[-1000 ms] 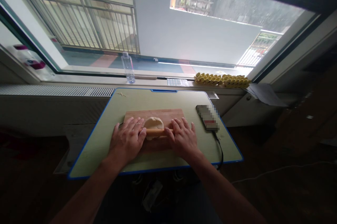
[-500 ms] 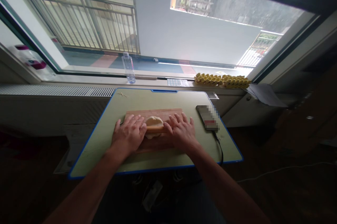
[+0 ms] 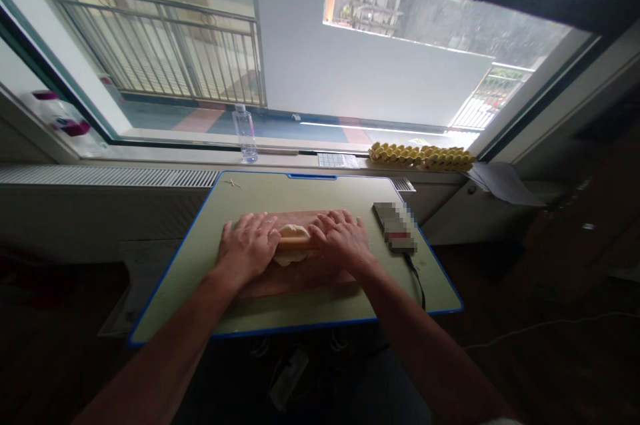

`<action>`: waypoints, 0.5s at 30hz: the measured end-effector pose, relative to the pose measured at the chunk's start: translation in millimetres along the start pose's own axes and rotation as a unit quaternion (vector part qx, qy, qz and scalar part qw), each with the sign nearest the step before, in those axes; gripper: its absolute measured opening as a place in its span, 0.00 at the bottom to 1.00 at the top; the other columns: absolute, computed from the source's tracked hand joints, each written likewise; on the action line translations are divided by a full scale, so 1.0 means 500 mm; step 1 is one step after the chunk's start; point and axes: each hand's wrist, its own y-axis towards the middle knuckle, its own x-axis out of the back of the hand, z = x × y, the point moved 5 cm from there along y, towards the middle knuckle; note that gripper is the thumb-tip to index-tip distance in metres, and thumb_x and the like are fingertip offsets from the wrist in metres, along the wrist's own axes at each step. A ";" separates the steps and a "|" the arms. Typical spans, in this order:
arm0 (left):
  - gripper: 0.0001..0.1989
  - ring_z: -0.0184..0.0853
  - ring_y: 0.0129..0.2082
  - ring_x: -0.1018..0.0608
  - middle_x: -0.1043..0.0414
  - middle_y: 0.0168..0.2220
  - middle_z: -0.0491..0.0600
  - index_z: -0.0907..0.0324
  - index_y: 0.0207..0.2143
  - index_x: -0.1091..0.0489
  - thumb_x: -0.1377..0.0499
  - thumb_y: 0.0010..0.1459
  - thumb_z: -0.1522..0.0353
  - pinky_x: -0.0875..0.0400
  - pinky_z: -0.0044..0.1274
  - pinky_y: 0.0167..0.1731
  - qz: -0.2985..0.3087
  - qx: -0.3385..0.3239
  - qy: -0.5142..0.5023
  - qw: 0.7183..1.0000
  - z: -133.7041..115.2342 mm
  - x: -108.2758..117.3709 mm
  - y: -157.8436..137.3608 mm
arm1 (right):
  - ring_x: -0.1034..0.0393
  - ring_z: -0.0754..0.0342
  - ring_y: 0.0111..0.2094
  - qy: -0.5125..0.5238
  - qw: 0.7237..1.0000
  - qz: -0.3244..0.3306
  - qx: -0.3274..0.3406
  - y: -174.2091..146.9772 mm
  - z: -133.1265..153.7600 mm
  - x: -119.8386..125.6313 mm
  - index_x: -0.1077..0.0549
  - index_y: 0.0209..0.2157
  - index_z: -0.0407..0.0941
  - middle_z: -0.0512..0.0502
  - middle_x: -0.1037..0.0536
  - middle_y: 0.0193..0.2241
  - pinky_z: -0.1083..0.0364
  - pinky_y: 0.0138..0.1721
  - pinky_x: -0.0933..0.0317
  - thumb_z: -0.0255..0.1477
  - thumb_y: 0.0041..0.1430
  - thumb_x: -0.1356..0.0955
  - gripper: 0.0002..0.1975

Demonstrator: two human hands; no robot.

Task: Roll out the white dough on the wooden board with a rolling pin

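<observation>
A wooden rolling pin lies crosswise over a piece of pale dough, which shows on both sides of it. Under them is a wooden cutting board. My left hand holds the pin's left end, its fingers reaching forward over it and hiding that end. On the opposite end rests my right hand, with the thumb pointing inward along the pin and the fingers over the top. Both ends of the pin are covered by my hands.
A phone with a black cable lies right of the board on the blue-edged table. Thin scraps lie at its far left corner. A clear bottle and yellow egg cartons stand on the windowsill.
Both hands have pushed the rolling pin slightly away from me over the dough. Less dough shows beyond the pin now. The board seems turned slightly, and the view has tilted a little.
</observation>
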 end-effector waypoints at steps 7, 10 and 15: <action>0.28 0.52 0.70 0.29 0.29 0.71 0.54 0.47 0.65 0.25 0.56 0.73 0.55 0.41 0.56 0.68 0.011 0.002 0.000 1.000 0.010 -0.014 0.031 | 0.40 0.37 0.71 0.023 0.999 0.020 -0.016 0.031 -0.011 -0.009 0.26 0.67 0.58 0.47 0.28 0.69 0.32 0.69 0.46 0.53 0.77 0.42 0.28; 0.29 0.52 0.70 0.29 0.30 0.71 0.54 0.46 0.66 0.26 0.57 0.74 0.55 0.41 0.56 0.69 0.027 0.002 0.003 1.000 0.013 -0.018 0.047 | 0.42 0.37 0.72 0.027 0.999 0.032 -0.031 0.043 -0.016 -0.012 0.27 0.68 0.57 0.46 0.30 0.72 0.31 0.71 0.48 0.54 0.76 0.41 0.30; 0.29 0.53 0.70 0.30 0.31 0.72 0.55 0.47 0.66 0.26 0.56 0.74 0.54 0.41 0.56 0.69 0.054 -0.001 0.008 0.999 0.017 -0.023 0.075 | 0.43 0.36 0.73 0.032 0.997 0.056 -0.031 0.061 -0.019 -0.013 0.29 0.70 0.56 0.44 0.31 0.72 0.32 0.71 0.48 0.55 0.76 0.41 0.32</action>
